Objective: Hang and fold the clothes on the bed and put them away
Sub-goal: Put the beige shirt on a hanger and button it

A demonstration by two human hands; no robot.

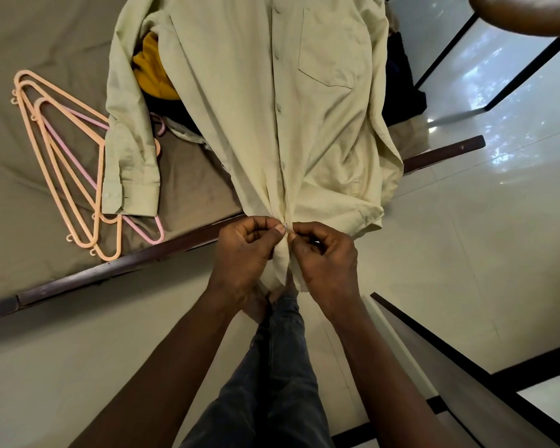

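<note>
No legible text or markings anywhere.

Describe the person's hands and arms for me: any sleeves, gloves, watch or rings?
The left hand and right hand are bare: no gloves, and no rings that I can see. Both forearms are uncovered as well, with no sleeve, watch or bracelet in view down to the bottom edge of the frame.

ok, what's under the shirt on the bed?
A yellow garment and dark clothes peek out; hangers run under the sleeve. The shirt hides the rest of the pile.
</note>
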